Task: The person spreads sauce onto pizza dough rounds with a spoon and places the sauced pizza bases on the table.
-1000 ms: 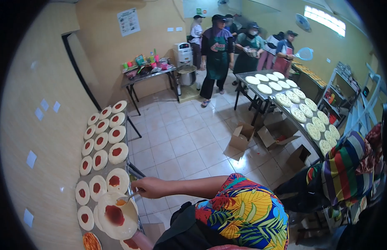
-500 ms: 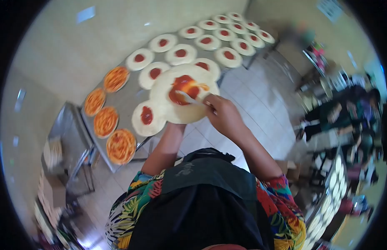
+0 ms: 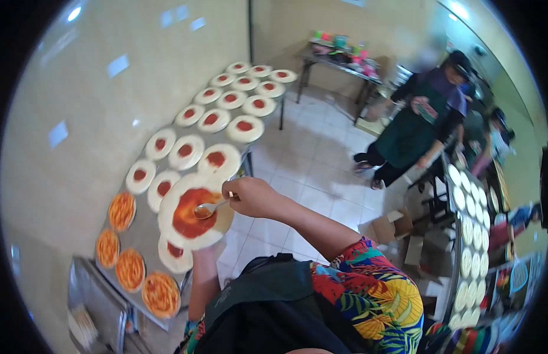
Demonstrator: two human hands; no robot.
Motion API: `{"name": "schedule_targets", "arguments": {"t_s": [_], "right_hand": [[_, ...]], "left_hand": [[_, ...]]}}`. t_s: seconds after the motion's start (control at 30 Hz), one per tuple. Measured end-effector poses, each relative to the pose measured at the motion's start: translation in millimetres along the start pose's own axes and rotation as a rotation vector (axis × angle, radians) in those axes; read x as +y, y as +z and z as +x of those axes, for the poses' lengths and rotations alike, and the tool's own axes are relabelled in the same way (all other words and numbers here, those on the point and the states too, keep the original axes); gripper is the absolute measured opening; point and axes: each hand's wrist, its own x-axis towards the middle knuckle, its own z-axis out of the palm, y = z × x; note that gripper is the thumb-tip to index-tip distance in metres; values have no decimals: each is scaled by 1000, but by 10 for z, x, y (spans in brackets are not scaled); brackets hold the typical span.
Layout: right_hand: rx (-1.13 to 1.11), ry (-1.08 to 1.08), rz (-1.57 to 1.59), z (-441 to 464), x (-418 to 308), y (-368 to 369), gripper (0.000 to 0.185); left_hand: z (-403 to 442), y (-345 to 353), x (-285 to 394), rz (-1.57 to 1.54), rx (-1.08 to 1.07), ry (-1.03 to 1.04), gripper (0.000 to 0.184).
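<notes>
My right hand (image 3: 248,196) pinches the handle of a spoon (image 3: 206,209), its bowl in the red sauce (image 3: 191,226) on a pale round pizza base (image 3: 168,203). Sauce covers the middle of this base and leaves a bare rim. The base rests on my left hand (image 3: 205,255), whose fingers are hidden beneath it. Behind and below it, other bases with small sauce patches show, such as one base (image 3: 178,261) partly covered by the held one. Nearby lie several bases spread with orange-red sauce, one being a sauced base (image 3: 161,294) at the near end.
A long metal table (image 3: 149,233) along the left wall carries several rows of bases dabbed with sauce. At right, another table bears plain bases (image 3: 467,232). A person in a green apron (image 3: 424,121) stands beyond. Cardboard boxes (image 3: 392,227) sit on the tiled floor.
The view has swung to the right, bringing the person in the apron into fuller sight. Sauce on the held base is spread wider and rounder, and the spoon has moved within it.
</notes>
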Motion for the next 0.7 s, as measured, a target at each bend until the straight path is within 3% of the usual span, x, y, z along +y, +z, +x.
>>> {"name": "schedule_targets", "arguments": {"t_s": [0.13,0.27,0.37,0.5,0.6,0.7], "right_hand": [[208,49,-29,123,183,81,12],[139,-38,58,41,-21,205,14],[-30,-1,-29,-137,-26,-140,13],[175,75,-81,42,180,-76,12],[151,-22,-11,127,-10,229,11],[-40,-81,23,33,-203,132,21]], "left_hand": [[20,182,-176,-50,-149,-175,54],[17,272,-189,-69,-258,-265,53],[87,390,-236,-91,-324,-317,52],[-18,425,-206,-154,-394,-363,51],[-134,434,-173,-186,-432,-372,50],[15,492,-46,-184,-386,-269,49]]}}
